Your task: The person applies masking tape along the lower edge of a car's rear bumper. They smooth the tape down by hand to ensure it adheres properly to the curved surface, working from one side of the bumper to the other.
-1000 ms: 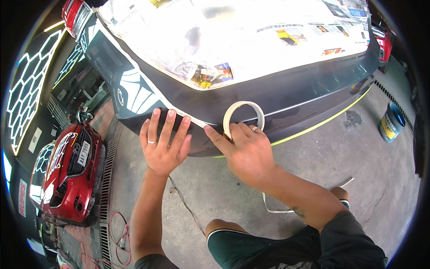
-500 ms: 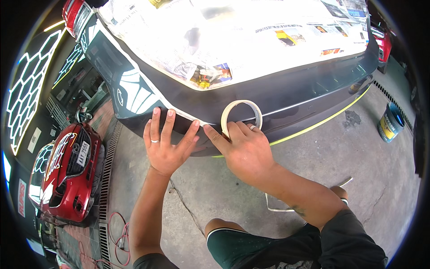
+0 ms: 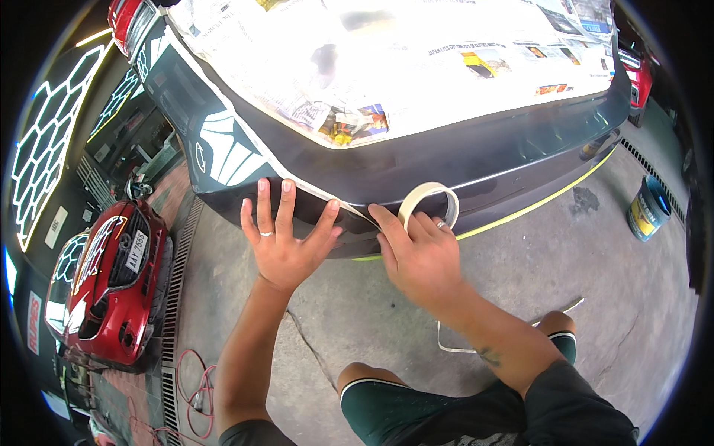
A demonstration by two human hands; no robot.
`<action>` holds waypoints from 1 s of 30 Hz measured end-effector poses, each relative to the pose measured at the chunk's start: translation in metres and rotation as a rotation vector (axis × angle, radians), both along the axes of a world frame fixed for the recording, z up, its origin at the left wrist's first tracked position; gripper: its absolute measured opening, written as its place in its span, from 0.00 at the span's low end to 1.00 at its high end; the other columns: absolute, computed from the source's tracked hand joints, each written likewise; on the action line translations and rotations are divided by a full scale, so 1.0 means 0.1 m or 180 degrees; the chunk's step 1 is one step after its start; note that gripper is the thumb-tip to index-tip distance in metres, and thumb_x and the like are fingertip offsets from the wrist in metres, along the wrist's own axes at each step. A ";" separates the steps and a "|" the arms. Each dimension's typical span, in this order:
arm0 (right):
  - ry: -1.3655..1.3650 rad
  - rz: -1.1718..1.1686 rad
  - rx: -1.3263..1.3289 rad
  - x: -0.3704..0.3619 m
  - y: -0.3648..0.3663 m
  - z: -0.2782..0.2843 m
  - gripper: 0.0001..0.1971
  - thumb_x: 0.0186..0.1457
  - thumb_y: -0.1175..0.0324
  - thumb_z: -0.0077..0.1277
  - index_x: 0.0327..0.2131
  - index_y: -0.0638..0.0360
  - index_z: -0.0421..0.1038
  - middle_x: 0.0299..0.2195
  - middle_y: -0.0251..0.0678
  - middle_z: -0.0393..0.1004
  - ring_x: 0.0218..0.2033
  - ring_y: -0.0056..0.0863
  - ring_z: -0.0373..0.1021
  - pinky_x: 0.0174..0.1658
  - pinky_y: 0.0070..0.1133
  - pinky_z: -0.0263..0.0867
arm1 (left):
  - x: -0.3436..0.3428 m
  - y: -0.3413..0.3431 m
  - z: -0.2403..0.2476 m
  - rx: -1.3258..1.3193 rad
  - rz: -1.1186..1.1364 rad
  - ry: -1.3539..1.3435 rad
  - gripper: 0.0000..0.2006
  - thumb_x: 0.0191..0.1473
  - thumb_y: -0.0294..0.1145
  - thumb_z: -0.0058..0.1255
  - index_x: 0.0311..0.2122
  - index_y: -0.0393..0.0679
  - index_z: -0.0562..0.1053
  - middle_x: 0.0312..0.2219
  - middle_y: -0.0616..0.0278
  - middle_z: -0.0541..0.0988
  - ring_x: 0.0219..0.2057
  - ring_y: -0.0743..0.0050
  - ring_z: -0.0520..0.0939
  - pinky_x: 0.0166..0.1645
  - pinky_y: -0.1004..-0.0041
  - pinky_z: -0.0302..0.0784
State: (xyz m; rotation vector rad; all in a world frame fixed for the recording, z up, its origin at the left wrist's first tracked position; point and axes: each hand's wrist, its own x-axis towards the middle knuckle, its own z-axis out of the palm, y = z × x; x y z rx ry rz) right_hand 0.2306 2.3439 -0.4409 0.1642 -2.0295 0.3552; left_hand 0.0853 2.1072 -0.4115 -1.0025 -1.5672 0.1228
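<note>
Along the edge of a dark grey car bumper [image 3: 513, 182] runs a strip of pale masking tape [image 3: 279, 165]. My left hand [image 3: 290, 249] lies spread on the bumper, its thumb and fingertips beside the tape strip. In my right hand [image 3: 424, 256] is a cream roll of masking tape [image 3: 430, 190], gripped at its lower rim. My right index finger reaches left to the strip's end near the bumper edge. A ring shows on each hand. Sheets of newspaper [image 3: 416, 74] cover the panel above the bumper.
A lime-yellow strip [image 3: 539, 195] follows the bumper's lower edge. On the concrete floor [image 3: 595, 282] stand a blue bucket [image 3: 648, 208] at right and a red car [image 3: 111, 286] at left. A red hose [image 3: 195, 386] and a loose pale strip [image 3: 455, 349] lie on the floor.
My right hand with the tape roll has moved right and slightly down along the bumper edge, lengthening the strip. My left hand has shifted slightly right.
</note>
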 end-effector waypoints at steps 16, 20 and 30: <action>0.0064 0.0615 -0.0437 0.12 0.09 0.00 0.25 0.58 0.80 0.69 0.58 0.47 0.88 0.33 0.31 0.80 0.32 0.34 0.75 0.32 0.32 0.73 | 0.55 0.28 1.04 -0.0279 -0.0183 -0.1036 0.17 0.62 0.40 0.73 0.56 0.59 0.90 0.57 0.68 0.85 0.69 0.55 0.78 0.77 0.42 0.56; 0.0067 0.0442 0.0159 0.15 0.10 -0.01 0.34 0.52 0.78 0.68 0.63 0.40 0.89 0.29 0.28 0.72 0.31 0.29 0.70 0.30 0.29 0.69 | 0.60 0.41 1.27 -0.0826 -0.0203 -0.1613 0.09 0.60 0.34 0.75 0.46 0.53 0.90 0.49 0.69 0.84 0.63 0.62 0.81 0.79 0.41 0.54; -0.0009 0.0052 0.0468 0.11 0.17 -0.01 0.30 0.53 0.71 0.65 0.61 0.37 0.89 0.29 0.26 0.71 0.32 0.26 0.72 0.29 0.27 0.69 | 0.55 0.47 1.26 -0.0917 -0.0180 -0.1922 0.07 0.55 0.29 0.77 0.36 0.53 0.87 0.37 0.75 0.83 0.55 0.67 0.83 0.80 0.40 0.54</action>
